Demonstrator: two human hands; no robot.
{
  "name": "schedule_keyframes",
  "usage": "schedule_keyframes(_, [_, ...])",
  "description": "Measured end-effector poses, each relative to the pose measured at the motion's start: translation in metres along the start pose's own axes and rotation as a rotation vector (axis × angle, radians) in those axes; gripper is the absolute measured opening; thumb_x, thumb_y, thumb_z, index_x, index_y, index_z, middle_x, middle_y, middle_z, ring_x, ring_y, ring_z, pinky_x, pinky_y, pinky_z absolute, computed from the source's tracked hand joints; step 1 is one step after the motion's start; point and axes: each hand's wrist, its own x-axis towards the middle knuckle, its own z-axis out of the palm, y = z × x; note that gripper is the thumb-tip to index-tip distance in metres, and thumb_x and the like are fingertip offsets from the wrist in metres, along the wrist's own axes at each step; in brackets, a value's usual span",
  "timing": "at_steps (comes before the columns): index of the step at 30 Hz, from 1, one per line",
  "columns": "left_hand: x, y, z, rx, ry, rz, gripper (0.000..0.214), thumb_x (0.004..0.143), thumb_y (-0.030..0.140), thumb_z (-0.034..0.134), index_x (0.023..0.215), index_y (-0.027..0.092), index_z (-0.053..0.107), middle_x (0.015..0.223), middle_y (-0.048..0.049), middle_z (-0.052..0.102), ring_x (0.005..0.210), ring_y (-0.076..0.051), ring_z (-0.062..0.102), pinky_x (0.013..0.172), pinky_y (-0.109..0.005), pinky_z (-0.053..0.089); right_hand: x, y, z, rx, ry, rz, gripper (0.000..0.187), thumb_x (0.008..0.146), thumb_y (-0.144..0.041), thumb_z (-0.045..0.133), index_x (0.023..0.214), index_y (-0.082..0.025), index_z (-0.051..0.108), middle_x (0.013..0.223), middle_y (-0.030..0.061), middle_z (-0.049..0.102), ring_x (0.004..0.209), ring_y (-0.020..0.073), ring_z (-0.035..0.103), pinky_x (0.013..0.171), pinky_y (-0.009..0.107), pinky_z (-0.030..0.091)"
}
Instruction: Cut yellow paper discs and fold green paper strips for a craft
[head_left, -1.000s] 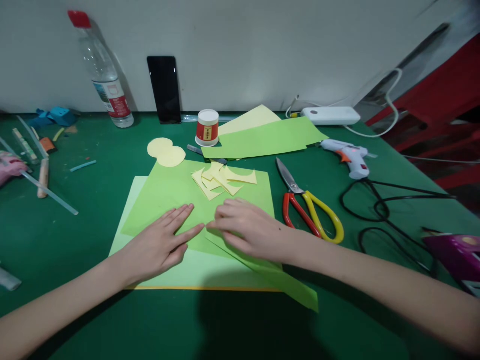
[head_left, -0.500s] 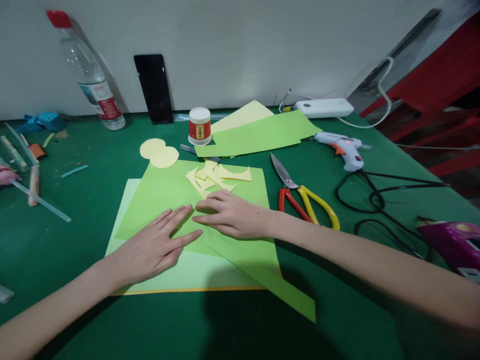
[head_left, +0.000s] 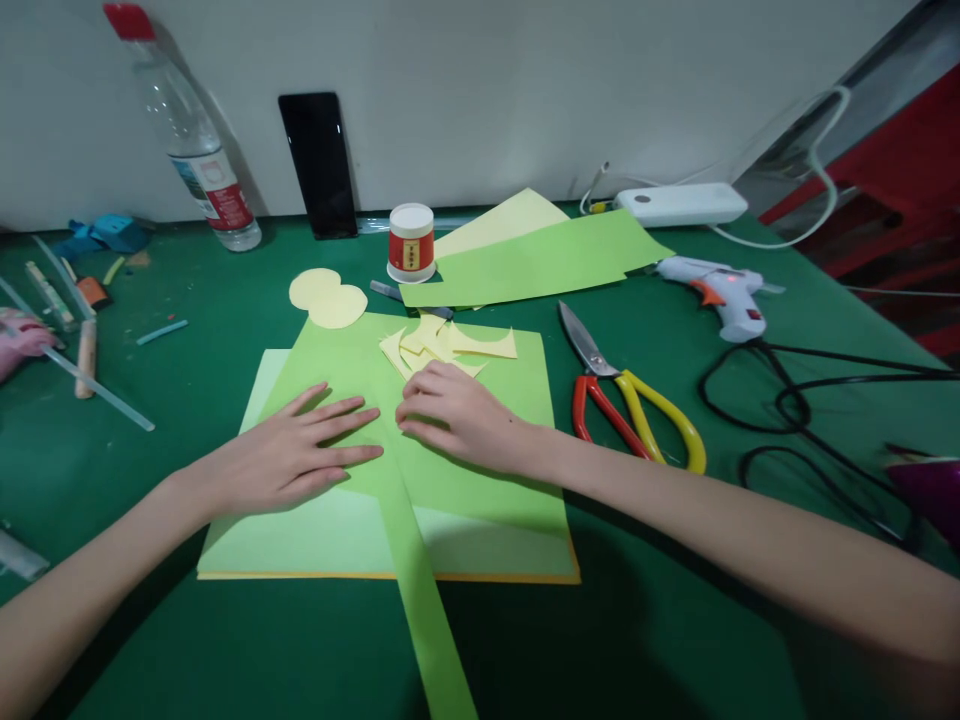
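My left hand (head_left: 304,445) lies flat, fingers spread, on a large sheet of light green paper (head_left: 487,500). Its fingertips reach the left edge of a long green paper strip (head_left: 420,580), which runs down past the front of the paper stack. My right hand (head_left: 469,420) is curled, with the fingertips drawn together at the strip's right edge near its upper end; the exact grip is partly hidden. Pale yellow paper scraps (head_left: 431,345) lie just beyond my right hand. Two overlapping yellow paper circles (head_left: 330,300) rest at the sheet's far left corner.
Scissors (head_left: 592,360) with red and yellow handles lie to the right, below a glue gun (head_left: 727,290) and its black cable. Behind are green paper (head_left: 532,262), a small red-and-white tub (head_left: 411,245), a phone (head_left: 319,165) and a bottle (head_left: 199,160).
The green strip has swung from a slant toward the lower right to a nearly straight line toward me. My left hand has moved slightly left and spread flat; my right fingers have curled in.
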Motion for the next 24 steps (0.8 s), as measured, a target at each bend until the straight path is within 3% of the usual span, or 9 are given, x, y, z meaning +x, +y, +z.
schedule_keyframes(4, [0.002,-0.002,-0.002,-0.091,0.025,-0.038,0.05,0.091,0.034,0.034,0.138,0.03,0.016,0.143,0.0002,0.026,0.133,-0.018,0.02,0.111,-0.044,0.002,0.013,-0.004,0.01,0.025,0.056,0.087,0.011,0.082,-0.021,0.056,0.078,-0.011,0.059,0.075,0.0046,0.06,0.074,0.0156,0.046,0.067,0.027,0.037])
schedule_keyframes(9, [0.002,-0.002,0.001,-0.098,0.044,-0.019,0.048,0.09,0.036,0.037,0.136,0.032,0.023,0.143,-0.0002,0.029,0.133,-0.02,0.019,0.11,-0.045,0.006,0.02,-0.003,0.016,0.061,0.056,0.126,0.017,0.08,-0.021,0.058,0.066,-0.013,0.055,0.064,0.0023,0.058,0.065,0.0141,0.045,0.061,0.025,0.034])
schedule_keyframes(17, [0.001,-0.002,0.002,-0.103,0.045,-0.009,0.046,0.091,0.036,0.036,0.135,0.033,0.023,0.144,0.0012,0.024,0.134,-0.02,0.017,0.11,-0.045,0.006,0.012,-0.003,0.016,0.105,-0.037,0.047,0.02,0.078,-0.019,0.06,0.06,-0.014,0.053,0.058,0.0,0.055,0.062,0.0134,0.04,0.059,0.025,0.03])
schedule_keyframes(24, [0.001,-0.002,0.003,-0.095,0.033,-0.016,0.045,0.091,0.036,0.034,0.135,0.032,0.024,0.145,0.0018,0.023,0.134,-0.018,0.015,0.11,-0.043,0.005,-0.012,-0.022,0.011,0.136,-0.121,-0.048,0.019,0.079,-0.019,0.059,0.06,-0.014,0.058,0.056,0.0006,0.056,0.066,0.0141,0.036,0.063,0.027,0.029])
